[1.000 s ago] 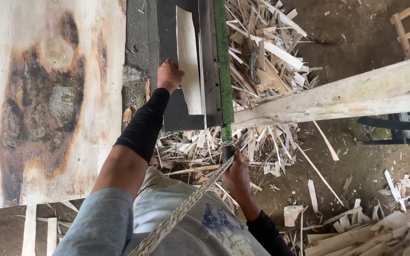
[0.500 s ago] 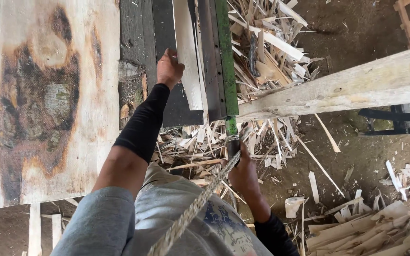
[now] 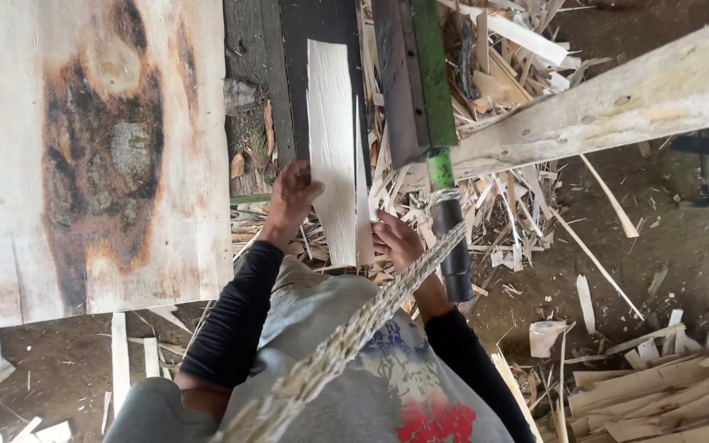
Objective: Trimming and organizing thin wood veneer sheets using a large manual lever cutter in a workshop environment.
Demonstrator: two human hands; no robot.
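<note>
A pale, thin wood strip (image 3: 331, 139) lies lengthwise on the dark cutting bench (image 3: 276, 82). My left hand (image 3: 293, 194) grips its left edge near the lower end. My right hand (image 3: 395, 239) is at the strip's lower right corner, fingers pinched on a narrow sliver (image 3: 362, 189) that stands along the strip's right side. Just right of it runs the lever blade with a green arm (image 3: 432, 74) and a black grip (image 3: 455, 254). A braided rope (image 3: 354, 336) leads from the grip down over my grey shirt.
A large stained plywood sheet (image 3: 92, 156) fills the left. A rough timber beam (image 3: 617, 98) crosses the upper right. Wood offcuts and shavings (image 3: 519, 213) litter the dirt floor, with a pile of strips (image 3: 658, 394) at the lower right.
My right hand has left the lever's black grip and moved to the strip's lower end. My left hand has drawn back toward me along the strip.
</note>
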